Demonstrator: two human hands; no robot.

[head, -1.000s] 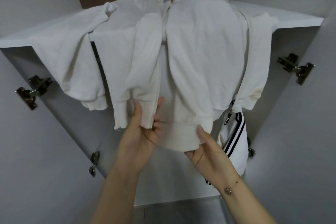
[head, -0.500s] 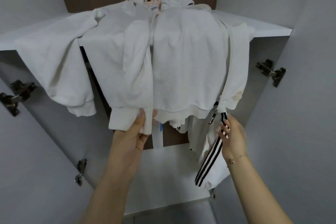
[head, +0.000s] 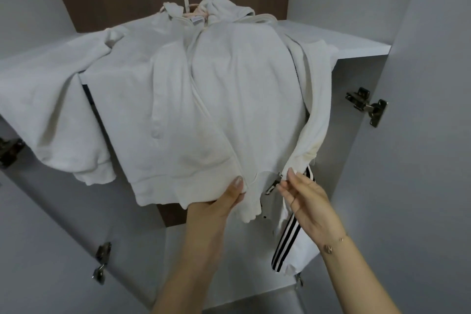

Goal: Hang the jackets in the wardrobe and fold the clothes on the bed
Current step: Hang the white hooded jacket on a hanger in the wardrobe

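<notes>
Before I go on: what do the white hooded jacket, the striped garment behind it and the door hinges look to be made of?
White hooded jacket: soft matte knit, probably cotton fleece; thick ribbed hem, heavy folds. Striped garment: smoother, thinner white fabric with black stripes, perhaps synthetic sportswear, though that is unsure. Door hinges: metal with a dull brassy sheen.

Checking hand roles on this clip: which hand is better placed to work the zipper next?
Probably the right hand: its fingertips are at the zipper pull, while the left hand grips the jacket hem, steadying it.
</notes>
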